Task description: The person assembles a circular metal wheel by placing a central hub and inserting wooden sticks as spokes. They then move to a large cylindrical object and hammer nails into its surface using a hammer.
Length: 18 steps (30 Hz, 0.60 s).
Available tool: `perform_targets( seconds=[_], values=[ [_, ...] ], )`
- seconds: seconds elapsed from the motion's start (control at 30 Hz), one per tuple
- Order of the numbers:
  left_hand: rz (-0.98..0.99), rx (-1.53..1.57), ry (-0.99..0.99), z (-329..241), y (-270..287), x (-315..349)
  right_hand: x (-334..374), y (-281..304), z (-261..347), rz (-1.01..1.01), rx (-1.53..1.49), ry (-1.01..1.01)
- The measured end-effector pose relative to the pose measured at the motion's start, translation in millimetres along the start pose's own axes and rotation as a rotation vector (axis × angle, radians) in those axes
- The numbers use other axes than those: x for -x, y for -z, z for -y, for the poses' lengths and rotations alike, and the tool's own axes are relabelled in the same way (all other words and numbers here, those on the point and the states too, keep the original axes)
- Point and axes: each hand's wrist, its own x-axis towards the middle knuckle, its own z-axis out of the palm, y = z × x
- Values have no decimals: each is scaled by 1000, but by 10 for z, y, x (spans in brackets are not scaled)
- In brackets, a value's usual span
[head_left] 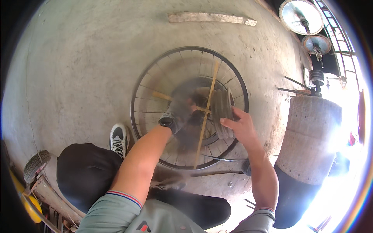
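Observation:
A large spoked wheel [133, 101] with a dark rim lies in front of me, crossed by pale wooden slats [202, 136]. My right hand [241, 125] grips a grey, ribbed round piece [222, 114] at its right edge, thumb on the near side and fingers behind. The piece stands tilted over the right half of the wheel. My left hand [182, 110], below a black wristwatch [166, 122], reaches over the wheel's middle. A hazy blur covers it, so its fingers and anything in them cannot be made out.
A wooden bar [211, 18] lies on the concrete floor [89, 70] beyond the wheel. At right stands a grey concrete cylinder [311, 136], with metal dishes [301, 17] farther back. A thin belt [225, 159] runs toward a small dark roller [246, 167]. A small tyre [35, 165] is at left.

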Motion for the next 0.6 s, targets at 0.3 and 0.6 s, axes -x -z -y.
perform_targets(
  seconds=[0.3, 0.6],
  values=[
    [256, 27, 11, 175, -110, 29, -52, -425, -199, -162, 407, 146],
    [-62, -69, -334, 389, -189, 80, 61, -987, -459, -355, 541, 225]
  ],
)
